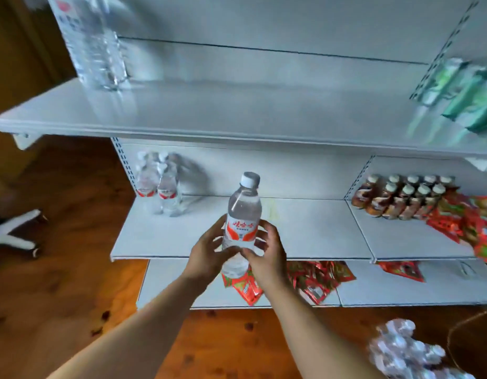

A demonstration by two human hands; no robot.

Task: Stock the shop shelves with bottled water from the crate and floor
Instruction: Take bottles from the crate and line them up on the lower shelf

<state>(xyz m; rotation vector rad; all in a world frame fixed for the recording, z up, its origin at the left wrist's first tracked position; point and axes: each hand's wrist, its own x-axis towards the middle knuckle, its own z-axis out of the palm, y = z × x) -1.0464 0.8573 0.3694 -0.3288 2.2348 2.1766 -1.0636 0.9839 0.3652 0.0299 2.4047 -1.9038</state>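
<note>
A clear water bottle (241,220) with a white cap and a red-and-white label stands upright in the air in front of the middle shelf (305,231). My left hand (207,254) grips its lower left side and my right hand (267,251) grips its lower right side. Several matching water bottles (159,186) stand at the back left of the middle shelf. A large water bottle (90,42) stands on the left of the upper shelf (237,113). A shrink-wrapped pack of water bottles (409,351) lies on the floor at the lower right.
Brown drink bottles (401,196) and red snack packets (472,222) fill the right shelf bay. More red packets (316,280) lie on the bottom shelf. Green packets (466,99) sit at the upper right. A white chair base (15,233) stands on the wooden floor at left.
</note>
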